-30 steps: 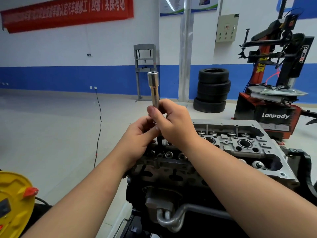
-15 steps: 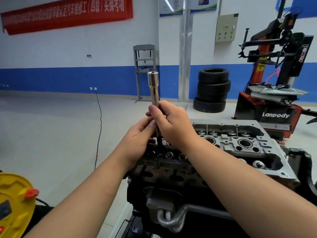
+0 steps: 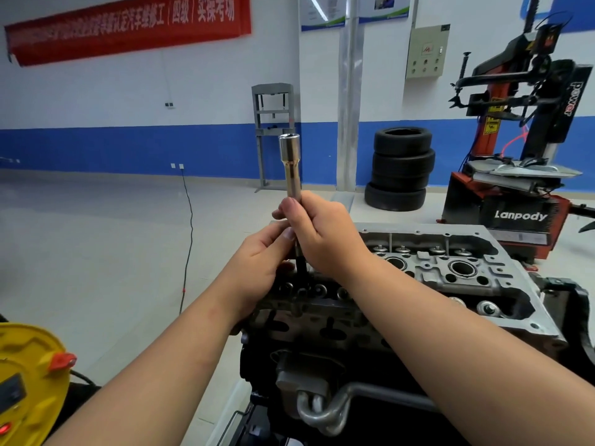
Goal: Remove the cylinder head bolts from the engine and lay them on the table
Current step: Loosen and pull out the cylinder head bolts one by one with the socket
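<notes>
Two hands at one engine (image 3: 402, 304) in a workshop. Right hand (image 3: 325, 233) curled round one upright chrome socket (image 3: 290, 165), open square end uppermost, lower end joined to one dark bolt (image 3: 302, 268) standing over the near left corner of the engine's top face. Left hand (image 3: 257, 268) just left of the bolt, fingers bent, fingertips touching the socket below the right hand's thumb; whether pinching or merely steadying, impossible to tell. Bolt's lower end still within the engine's top face, head hidden inside the socket or behind the hands. Round valve tops in a row along the engine's far edge, four visible right of the hands. Beyond the engine: one stack of four tyres (image 3: 401, 170), one grey press frame (image 3: 273, 130) and one red tyre machine (image 3: 518, 175). Left of the engine, low down, one yellow cable reel (image 3: 29, 378). One red banner (image 3: 128, 27) on the wall above.
</notes>
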Action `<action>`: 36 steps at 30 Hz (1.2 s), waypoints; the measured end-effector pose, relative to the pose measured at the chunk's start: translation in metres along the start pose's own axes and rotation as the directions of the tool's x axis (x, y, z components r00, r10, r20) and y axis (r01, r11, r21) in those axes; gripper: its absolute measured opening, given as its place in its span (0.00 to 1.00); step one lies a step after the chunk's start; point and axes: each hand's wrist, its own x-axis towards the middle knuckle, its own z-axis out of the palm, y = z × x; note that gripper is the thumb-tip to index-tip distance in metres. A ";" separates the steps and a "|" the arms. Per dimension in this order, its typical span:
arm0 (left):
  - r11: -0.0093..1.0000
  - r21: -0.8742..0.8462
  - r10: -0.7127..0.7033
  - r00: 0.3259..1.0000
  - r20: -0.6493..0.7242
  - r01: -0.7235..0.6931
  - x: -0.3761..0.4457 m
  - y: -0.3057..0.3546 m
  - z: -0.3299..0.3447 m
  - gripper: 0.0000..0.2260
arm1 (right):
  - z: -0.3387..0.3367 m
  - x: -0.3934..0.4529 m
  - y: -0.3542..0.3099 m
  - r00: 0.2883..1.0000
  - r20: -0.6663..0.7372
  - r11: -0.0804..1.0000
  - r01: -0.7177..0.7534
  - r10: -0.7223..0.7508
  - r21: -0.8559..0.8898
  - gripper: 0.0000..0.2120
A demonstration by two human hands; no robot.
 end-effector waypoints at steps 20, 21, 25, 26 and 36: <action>0.997 0.025 0.078 0.991 -0.112 -0.075 0.001 0.000 0.009 0.16 | -0.001 0.001 -0.001 0.987 -0.133 0.995 0.094 -0.091 0.016 0.10; 0.998 0.019 0.068 0.992 -0.109 -0.067 0.002 0.000 0.007 0.16 | -0.001 0.001 -0.001 0.990 -0.119 0.997 0.076 -0.074 0.008 0.11; 1.000 0.010 0.007 1.000 -0.013 -0.007 0.001 0.000 0.000 0.15 | 0.000 0.002 -0.001 0.998 -0.042 0.999 0.039 -0.039 0.004 0.17; 1.000 0.008 0.010 1.000 0.001 -0.010 0.001 0.000 -0.001 0.15 | 0.000 0.002 -0.001 0.998 -0.042 0.999 0.049 -0.048 0.019 0.17; 0.998 -0.057 -0.015 0.999 -0.048 0.012 0.002 0.003 -0.001 0.18 | 0.000 0.001 0.000 0.997 -0.044 0.998 0.055 -0.056 -0.017 0.14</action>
